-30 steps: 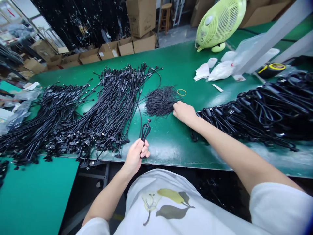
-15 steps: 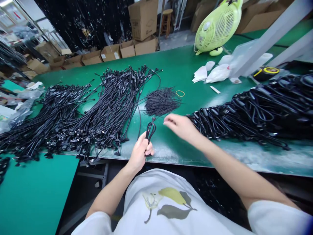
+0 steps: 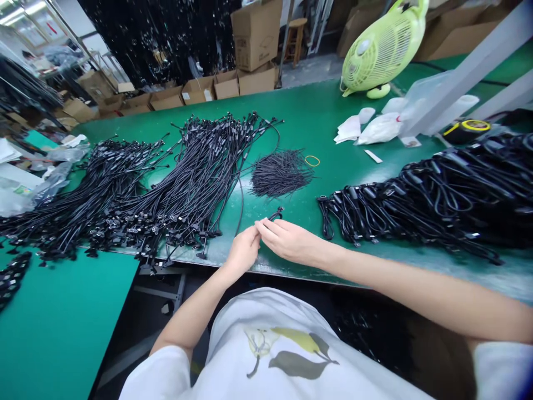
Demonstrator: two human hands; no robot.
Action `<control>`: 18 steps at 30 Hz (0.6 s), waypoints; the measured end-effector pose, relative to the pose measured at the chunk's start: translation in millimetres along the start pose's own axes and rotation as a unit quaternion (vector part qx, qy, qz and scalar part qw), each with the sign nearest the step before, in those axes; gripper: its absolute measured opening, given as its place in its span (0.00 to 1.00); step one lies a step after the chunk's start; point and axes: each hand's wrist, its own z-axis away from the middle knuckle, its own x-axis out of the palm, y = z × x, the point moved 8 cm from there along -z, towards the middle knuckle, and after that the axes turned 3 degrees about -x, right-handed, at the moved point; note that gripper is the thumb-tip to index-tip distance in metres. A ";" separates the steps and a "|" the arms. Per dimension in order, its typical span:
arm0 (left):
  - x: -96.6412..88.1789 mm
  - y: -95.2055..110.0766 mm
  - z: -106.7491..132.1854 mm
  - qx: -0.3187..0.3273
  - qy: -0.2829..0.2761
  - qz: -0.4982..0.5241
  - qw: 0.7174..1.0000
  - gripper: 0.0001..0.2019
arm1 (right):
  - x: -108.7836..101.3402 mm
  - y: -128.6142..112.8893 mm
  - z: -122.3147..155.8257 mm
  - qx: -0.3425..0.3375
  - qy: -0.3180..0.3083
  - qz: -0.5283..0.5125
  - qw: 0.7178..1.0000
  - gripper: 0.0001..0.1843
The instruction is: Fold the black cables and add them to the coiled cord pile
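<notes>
In the head view, my left hand point(image 3: 242, 253) is closed around a coiled black cable point(image 3: 276, 214); only a small loop and a connector end show beyond the fingers. My right hand point(image 3: 289, 241) meets it at the fingertips, its fingers pressed together over the same cable and hiding most of it. Whether a thin tie is between the fingers cannot be seen. Just beyond both hands lies a heap of short, thin black ties point(image 3: 281, 173). Long loose black cables point(image 3: 204, 166) are spread to the left. Folded cable bundles point(image 3: 400, 205) are piled on the right.
A yellow rubber band point(image 3: 312, 161) lies beside the ties on the green table point(image 3: 310, 114). Farther back are a light green fan point(image 3: 378, 53), white plastic bags point(image 3: 378, 129) and a tape measure point(image 3: 466, 131). Cardboard boxes point(image 3: 199, 90) line the far edge. A grey post point(image 3: 462, 72) slants at right.
My right hand has moved left and closed in on the cable in my left hand. The cable loop, upright and visible before, is now mostly covered. The view has shifted slightly.
</notes>
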 end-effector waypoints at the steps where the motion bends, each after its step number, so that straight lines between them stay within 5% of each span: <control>1: 1.8 -3.6 -0.5 -0.024 -0.026 0.015 0.999 0.14 | -0.5 -3.1 -0.8 -0.031 -0.009 0.013 0.999 0.17; 6: 12.9 -14.6 3.8 -0.116 -0.122 0.188 0.968 0.26 | -5.5 -15.8 -5.1 -0.121 -0.063 0.090 0.987 0.16; 13: 24.1 -22.2 7.0 -0.165 -0.150 0.215 0.951 0.21 | 8.2 -30.5 -3.1 -0.172 -0.133 0.133 0.967 0.18; 18: 27.1 -13.6 5.3 -0.132 -0.124 0.170 0.969 0.14 | 22.9 -15.1 -8.0 -0.066 -0.152 0.106 0.980 0.19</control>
